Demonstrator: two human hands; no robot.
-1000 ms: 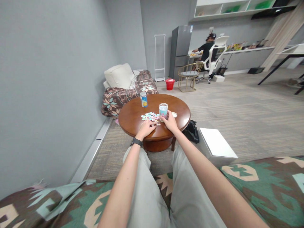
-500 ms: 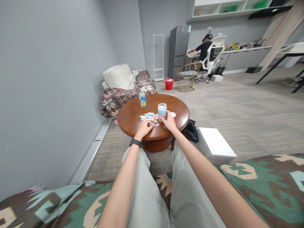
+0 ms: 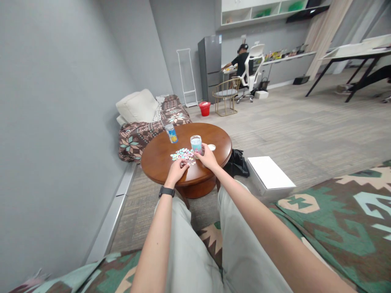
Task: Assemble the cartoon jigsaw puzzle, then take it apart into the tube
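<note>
My right hand (image 3: pixel 208 157) is wrapped around a clear jar (image 3: pixel 196 144) with a light-blue and pink print, which stands upright on a round brown wooden table (image 3: pixel 155 150). Just left of the jar lies a loose pile of small pastel puzzle pieces (image 3: pixel 182 154). At the near edge of that pile rests my left hand (image 3: pixel 177 170), its fingers curved and a gap showing between thumb and forefinger; I make out nothing held in it. A white round lid (image 3: pixel 211 147) lies flat to the right of the jar. Farther back stands a closed blue-and-yellow can (image 3: pixel 171 134).
Right of the table are a black bag (image 3: pixel 238 163) and a white box (image 3: pixel 270 173) on the floor. A sofa with a patterned cover (image 3: pixel 137 136) stands behind left. Across the room, a red bucket (image 3: pixel 204 109) stands near a gold chair (image 3: pixel 226 93), and a person (image 3: pixel 242 63) sits at a counter.
The whole view has turned to the right and tilted, so the table appears farther left. My hands keep nearly the same places by the jar and the puzzle pieces.
</note>
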